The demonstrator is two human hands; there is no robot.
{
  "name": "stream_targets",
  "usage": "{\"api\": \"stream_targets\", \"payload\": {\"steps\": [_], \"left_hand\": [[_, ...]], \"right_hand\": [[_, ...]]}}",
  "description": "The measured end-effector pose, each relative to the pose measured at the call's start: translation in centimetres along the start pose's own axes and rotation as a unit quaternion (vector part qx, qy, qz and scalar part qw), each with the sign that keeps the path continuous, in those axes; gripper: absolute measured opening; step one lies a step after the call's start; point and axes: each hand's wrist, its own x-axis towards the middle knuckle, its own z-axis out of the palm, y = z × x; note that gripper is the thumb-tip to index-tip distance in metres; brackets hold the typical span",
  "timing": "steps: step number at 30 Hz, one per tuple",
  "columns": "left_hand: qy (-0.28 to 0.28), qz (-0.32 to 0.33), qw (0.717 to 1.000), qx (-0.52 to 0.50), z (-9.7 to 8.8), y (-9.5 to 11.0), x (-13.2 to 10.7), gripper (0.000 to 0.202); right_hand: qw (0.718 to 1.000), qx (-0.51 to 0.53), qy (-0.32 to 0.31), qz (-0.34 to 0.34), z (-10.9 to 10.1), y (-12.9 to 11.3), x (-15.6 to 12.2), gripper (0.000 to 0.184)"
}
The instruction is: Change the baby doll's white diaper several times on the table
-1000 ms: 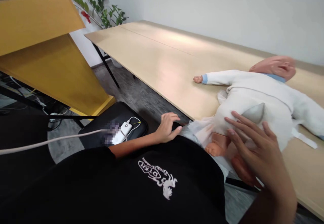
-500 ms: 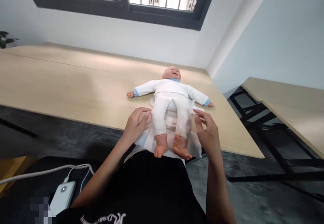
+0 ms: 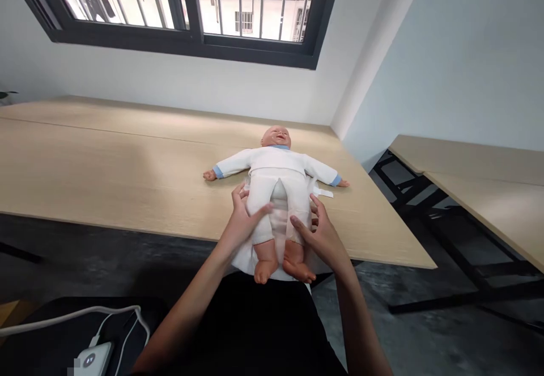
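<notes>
A baby doll (image 3: 278,180) in a white suit with blue cuffs lies on its back on the light wooden table (image 3: 106,166), head toward the window, bare feet hanging over the near edge. A white cloth (image 3: 244,257) lies under its legs. My left hand (image 3: 242,223) wraps round the doll's left-side leg, thumb across the thigh. My right hand (image 3: 318,234) grips the other leg the same way, thumb over the shin. Both hands are closed on the legs.
A second wooden table (image 3: 480,189) on a black frame stands to the right across a gap of grey floor. A black seat at the lower left carries a white power bank (image 3: 91,359) with white cables. A barred window (image 3: 191,7) fills the wall behind.
My view has swung from the left to face the doll straight on. Both hands have moved in from beside the doll and closed on its legs.
</notes>
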Motion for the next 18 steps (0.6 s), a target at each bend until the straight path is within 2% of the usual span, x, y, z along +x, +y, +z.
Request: {"api": "stream_targets", "payload": {"steps": [3,6,9,13,18], "left_hand": [[0.002,-0.101,0.988,-0.118,-0.5,0.4,1.8,0.082],[-0.024,-0.124,0.979,-0.158,-0.9,0.7,3.4,0.080],[-0.047,-0.110,0.984,-0.135,-1.3,1.0,4.5,0.080],[-0.047,-0.096,0.991,-0.076,-2.2,1.9,5.2,0.067],[-0.064,-0.082,0.994,0.032,-3.0,2.5,6.3,0.060]], "right_hand": [[1.000,0.012,0.001,-0.007,0.1,0.4,0.3,0.094],[1.000,0.002,0.014,-0.014,0.0,0.7,0.8,0.086],[0.999,-0.016,0.032,-0.036,-0.5,0.7,1.3,0.078],[0.997,-0.032,0.042,-0.064,-2.0,0.4,2.0,0.073],[0.995,-0.066,0.013,-0.072,-3.7,0.7,2.9,0.071]]}}
